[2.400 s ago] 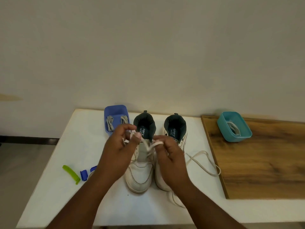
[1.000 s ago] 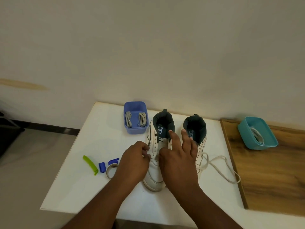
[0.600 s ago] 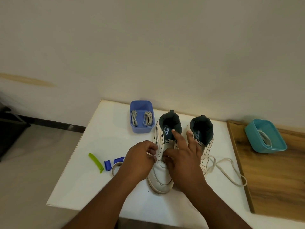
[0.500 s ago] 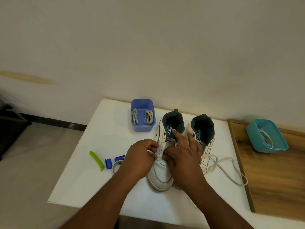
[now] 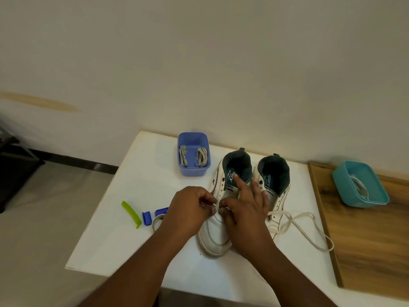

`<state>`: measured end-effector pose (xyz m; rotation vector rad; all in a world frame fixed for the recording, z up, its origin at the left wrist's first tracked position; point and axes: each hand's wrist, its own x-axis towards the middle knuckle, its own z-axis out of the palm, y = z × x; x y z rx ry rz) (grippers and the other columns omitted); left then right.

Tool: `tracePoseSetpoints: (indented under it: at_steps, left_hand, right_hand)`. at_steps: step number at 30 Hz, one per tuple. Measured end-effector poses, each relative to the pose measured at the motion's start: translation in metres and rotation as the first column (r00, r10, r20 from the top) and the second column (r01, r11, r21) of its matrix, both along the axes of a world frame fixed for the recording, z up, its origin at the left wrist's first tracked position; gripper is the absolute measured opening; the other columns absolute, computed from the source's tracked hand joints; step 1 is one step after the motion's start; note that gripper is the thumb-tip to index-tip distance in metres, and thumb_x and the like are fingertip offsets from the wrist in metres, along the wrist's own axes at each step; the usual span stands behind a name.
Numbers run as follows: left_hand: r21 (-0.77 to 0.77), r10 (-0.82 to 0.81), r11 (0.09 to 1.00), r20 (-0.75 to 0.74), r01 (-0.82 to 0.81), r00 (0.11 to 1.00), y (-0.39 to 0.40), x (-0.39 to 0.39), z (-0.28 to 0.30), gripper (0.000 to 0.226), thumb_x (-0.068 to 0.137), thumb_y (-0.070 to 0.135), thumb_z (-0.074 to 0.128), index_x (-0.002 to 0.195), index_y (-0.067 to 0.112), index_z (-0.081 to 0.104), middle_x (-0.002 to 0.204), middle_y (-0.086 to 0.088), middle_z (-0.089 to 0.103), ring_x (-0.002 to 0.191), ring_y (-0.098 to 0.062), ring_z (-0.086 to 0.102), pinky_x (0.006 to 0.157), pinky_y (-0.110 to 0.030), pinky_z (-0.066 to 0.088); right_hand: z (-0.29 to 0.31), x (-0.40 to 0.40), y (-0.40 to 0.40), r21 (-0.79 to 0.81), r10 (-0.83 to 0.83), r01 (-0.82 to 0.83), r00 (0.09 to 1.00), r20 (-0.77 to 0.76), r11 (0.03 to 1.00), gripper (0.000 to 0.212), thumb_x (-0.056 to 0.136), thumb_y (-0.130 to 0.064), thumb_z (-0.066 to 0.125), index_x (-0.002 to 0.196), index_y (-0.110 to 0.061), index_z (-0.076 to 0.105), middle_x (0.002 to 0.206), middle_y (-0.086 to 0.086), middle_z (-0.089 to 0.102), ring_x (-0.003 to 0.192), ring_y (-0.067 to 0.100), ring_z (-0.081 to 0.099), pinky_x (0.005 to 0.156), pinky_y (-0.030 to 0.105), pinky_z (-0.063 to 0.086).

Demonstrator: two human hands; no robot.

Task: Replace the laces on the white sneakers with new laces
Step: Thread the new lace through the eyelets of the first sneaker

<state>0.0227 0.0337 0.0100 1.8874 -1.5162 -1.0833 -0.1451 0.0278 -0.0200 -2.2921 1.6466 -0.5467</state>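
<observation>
Two white sneakers stand side by side on the white table (image 5: 137,173), toes toward me. Both hands work at the lower eyelets of the left sneaker (image 5: 215,235). My left hand (image 5: 188,211) pinches a thin piece of white lace at that shoe's left eyelet row. My right hand (image 5: 245,211) pinches at the same spot with thumb and a finger, its other fingers stretched over the tongue. The right sneaker (image 5: 276,178) has a loose white lace (image 5: 309,229) trailing onto the table to its right. A purple tub (image 5: 193,171) behind holds two bundled grey laces.
A teal tub (image 5: 363,200) with a coiled lace sits on the wooden board (image 5: 365,251) at the right. A green clip (image 5: 131,213), two small blue pieces (image 5: 147,218) and a ring of tape lie left of my left hand. The table's front edge is close.
The lace that both hands held up above the left sneaker is down; both hands dropped to its lower eyelets and now pinch there. The camera view shifted left.
</observation>
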Motion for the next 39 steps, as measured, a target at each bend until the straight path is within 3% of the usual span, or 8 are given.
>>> tracePoseSetpoints:
  at_steps: [9,14,18,24,26,29,35,39]
  left_hand:
    - [-0.085,0.204,0.973,-0.104,-0.213,0.973,0.004,0.008,0.014,0.013,0.103,0.017,0.047,0.093,0.014,0.055,0.1,0.009,0.071,0.094,-0.009,0.065,0.079,-0.021,0.047]
    - [0.249,0.416,0.789,-0.889,-0.562,0.19,-0.001,0.005,0.058,0.024,0.103,0.006,0.038,0.085,0.018,0.049,0.07,0.001,0.053,0.053,-0.009,0.046,0.051,-0.021,0.041]
    - [-0.433,0.26,0.859,-0.092,-0.274,0.961,0.005,0.015,0.051,0.019,0.098,0.045,0.054,0.088,0.031,0.061,0.077,0.015,0.063,0.069,0.0,0.057,0.06,-0.012,0.042]
    - [-0.252,-0.045,0.957,0.364,0.145,0.93,0.006,0.011,0.022,0.018,0.097,0.042,0.058,0.089,0.028,0.066,0.084,0.01,0.065,0.082,-0.01,0.063,0.069,-0.026,0.044]
    - [-0.521,0.338,0.792,-0.059,-0.317,0.939,0.001,0.016,0.038,0.024,0.104,0.028,0.047,0.084,0.026,0.06,0.076,0.01,0.061,0.071,-0.004,0.057,0.065,-0.027,0.044]
    - [-0.316,0.397,0.301,-0.816,-0.9,0.42,-0.001,0.03,0.056,0.029,0.104,0.022,0.038,0.078,0.026,0.051,0.073,0.011,0.052,0.066,-0.005,0.045,0.065,-0.022,0.039]
    - [-0.164,0.221,0.958,-0.095,-0.234,0.971,0.001,0.0,0.021,0.038,0.086,0.05,0.071,0.095,0.019,0.051,0.076,0.01,0.057,0.067,-0.008,0.053,0.059,-0.022,0.041]
    - [0.121,-0.118,0.988,0.205,0.094,0.972,0.01,-0.005,0.0,0.034,0.091,0.05,0.065,0.109,0.027,0.046,0.093,0.007,0.061,0.084,-0.009,0.059,0.069,-0.026,0.046]
  right_hand:
    - [0.024,-0.007,0.003,0.061,0.009,0.002,0.984,-0.178,0.998,0.049,0.086,-0.067,0.058,0.122,-0.034,0.067,0.167,-0.007,0.023,0.155,0.028,0.007,0.124,0.045,0.0]
    - [0.03,-0.009,0.0,0.096,0.051,-0.037,0.988,-0.144,0.995,0.044,0.084,-0.063,0.067,0.118,-0.034,0.068,0.167,-0.011,0.021,0.157,0.023,0.002,0.118,0.032,-0.016]
    - [0.031,-0.011,0.0,0.084,0.061,-0.05,0.99,-0.126,0.995,0.045,0.081,-0.063,0.07,0.115,-0.033,0.07,0.166,-0.011,0.025,0.157,0.022,0.007,0.121,0.033,-0.012]
    - [0.033,-0.011,0.001,0.053,0.05,-0.041,0.98,-0.192,0.998,0.049,0.08,-0.066,0.068,0.115,-0.032,0.072,0.163,-0.009,0.031,0.156,0.024,0.016,0.124,0.038,-0.008]
    - [0.034,-0.012,0.002,0.055,0.045,-0.036,0.984,-0.174,0.998,0.049,0.08,-0.066,0.068,0.115,-0.032,0.072,0.163,-0.01,0.031,0.156,0.023,0.015,0.124,0.038,-0.01]
    - [0.034,-0.011,0.003,0.057,0.044,-0.035,0.984,-0.172,0.998,0.05,0.081,-0.067,0.065,0.118,-0.032,0.07,0.163,-0.011,0.028,0.156,0.021,0.01,0.123,0.036,-0.014]
    - [0.033,-0.008,0.003,0.08,0.054,-0.04,0.984,-0.172,0.996,0.043,0.082,-0.064,0.066,0.114,-0.035,0.072,0.165,-0.007,0.027,0.157,0.025,0.009,0.123,0.038,-0.015]
    - [0.03,-0.008,0.001,0.075,0.052,-0.039,0.981,-0.186,0.996,0.036,0.085,-0.064,0.06,0.106,-0.039,0.075,0.166,-0.006,0.028,0.157,0.028,0.01,0.122,0.039,-0.017]
